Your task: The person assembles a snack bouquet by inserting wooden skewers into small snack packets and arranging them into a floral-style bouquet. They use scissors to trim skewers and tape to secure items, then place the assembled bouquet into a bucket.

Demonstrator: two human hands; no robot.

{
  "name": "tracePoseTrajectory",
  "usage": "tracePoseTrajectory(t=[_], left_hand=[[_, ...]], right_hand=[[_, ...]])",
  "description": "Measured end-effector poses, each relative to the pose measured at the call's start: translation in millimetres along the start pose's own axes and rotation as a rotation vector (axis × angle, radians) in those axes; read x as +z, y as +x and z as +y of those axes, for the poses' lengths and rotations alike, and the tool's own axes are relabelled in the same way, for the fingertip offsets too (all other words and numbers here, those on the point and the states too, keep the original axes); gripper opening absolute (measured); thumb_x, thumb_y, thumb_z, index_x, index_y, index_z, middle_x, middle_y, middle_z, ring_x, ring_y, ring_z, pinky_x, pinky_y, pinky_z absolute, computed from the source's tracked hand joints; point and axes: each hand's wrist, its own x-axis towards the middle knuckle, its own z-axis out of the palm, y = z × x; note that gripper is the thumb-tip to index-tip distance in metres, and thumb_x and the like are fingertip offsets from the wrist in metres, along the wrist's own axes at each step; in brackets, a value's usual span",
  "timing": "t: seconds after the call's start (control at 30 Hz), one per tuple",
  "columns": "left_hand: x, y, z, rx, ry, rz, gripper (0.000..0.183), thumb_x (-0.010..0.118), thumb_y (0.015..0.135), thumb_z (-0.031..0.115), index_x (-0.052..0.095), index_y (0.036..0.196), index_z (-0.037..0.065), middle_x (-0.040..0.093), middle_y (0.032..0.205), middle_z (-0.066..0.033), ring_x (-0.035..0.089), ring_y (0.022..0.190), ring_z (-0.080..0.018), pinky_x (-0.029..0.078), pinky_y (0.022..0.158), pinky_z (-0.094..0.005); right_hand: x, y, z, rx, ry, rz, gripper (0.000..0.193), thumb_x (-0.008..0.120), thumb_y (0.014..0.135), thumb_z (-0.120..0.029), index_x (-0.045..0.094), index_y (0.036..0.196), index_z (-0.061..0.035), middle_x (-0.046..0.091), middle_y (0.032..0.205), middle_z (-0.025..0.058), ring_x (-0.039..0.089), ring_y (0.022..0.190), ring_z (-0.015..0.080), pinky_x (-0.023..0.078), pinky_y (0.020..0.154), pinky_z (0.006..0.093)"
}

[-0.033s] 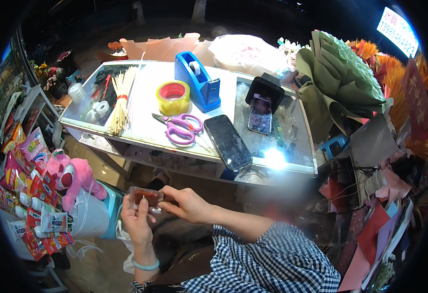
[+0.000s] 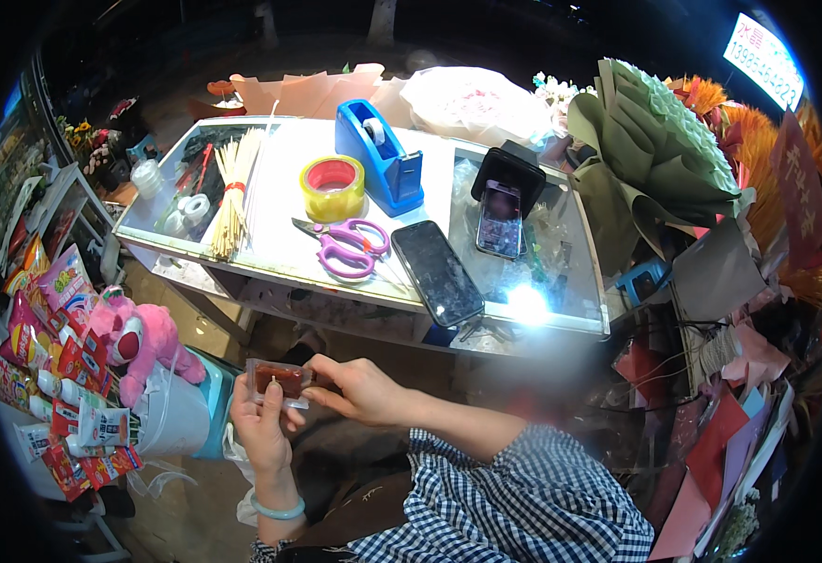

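Observation:
Below the table's near edge, my left hand [image 2: 263,424] holds a small clear plastic packet [image 2: 279,378] with something reddish-brown inside, its thumb laid across the front. My right hand [image 2: 359,391] pinches the packet's right edge between thumb and fingers. What the packet contains is too small to make out. On the table [image 2: 275,214] beyond my hands lie purple-handled scissors [image 2: 347,248] and a black phone [image 2: 437,272].
A blue tape dispenser [image 2: 380,155], a yellow tape roll [image 2: 333,188], a bundle of sticks [image 2: 234,192] and a second phone [image 2: 501,220] are on the table. A pink plush toy [image 2: 153,340] and snack packets [image 2: 78,361] are left; a green-wrapped bouquet [image 2: 650,164] is right.

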Motion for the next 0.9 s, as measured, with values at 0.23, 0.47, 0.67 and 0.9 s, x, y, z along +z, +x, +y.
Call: tracePoseTrajectory(t=[0.23,0.47,0.67,0.9], left_hand=[[-7,-1,13,0.074,-0.042,0.049,0.019,0.061,0.089,0.013,0.051,0.102,0.003,0.062,0.087,-0.0037,0.042,0.047,-0.0024,0.033,0.037,-0.0153],[0,-7,18,0.108,-0.007,0.001,0.023,0.061,0.089,0.009,0.052,0.108,0.000,0.062,0.088,-0.0059,0.044,0.048,-0.0037,0.036,0.038,-0.0164],[5,-11,21,0.073,0.022,-0.053,0.024,0.060,0.089,0.009,0.051,0.109,-0.001,0.063,0.089,-0.0066,0.047,0.051,-0.0051,0.039,0.041,-0.0176],[9,-10,19,0.026,0.014,-0.099,0.025,0.060,0.089,0.010,0.052,0.110,-0.001,0.063,0.090,-0.0066,0.050,0.053,-0.0063,0.041,0.043,-0.0181]], right_hand=[[-110,59,15,-0.247,-0.389,0.711,0.013,0.060,0.088,-0.011,0.061,0.094,0.0005,0.063,0.083,0.0146,0.062,0.067,0.0258,0.049,0.062,0.0332],[-210,127,77,0.409,-0.696,0.972,0.034,0.065,0.080,-0.027,0.064,0.094,0.0034,0.063,0.095,0.0193,0.059,0.093,0.0356,0.045,0.084,0.0455],[-223,142,102,0.344,0.004,0.803,0.032,0.068,0.077,-0.026,0.068,0.088,0.0041,0.067,0.081,0.0167,0.064,0.076,0.0248,0.048,0.070,0.0353],[-218,128,75,0.189,0.460,0.779,0.017,0.071,0.075,-0.009,0.070,0.089,0.0012,0.067,0.080,0.0087,0.061,0.075,0.0136,0.046,0.070,0.0271]])
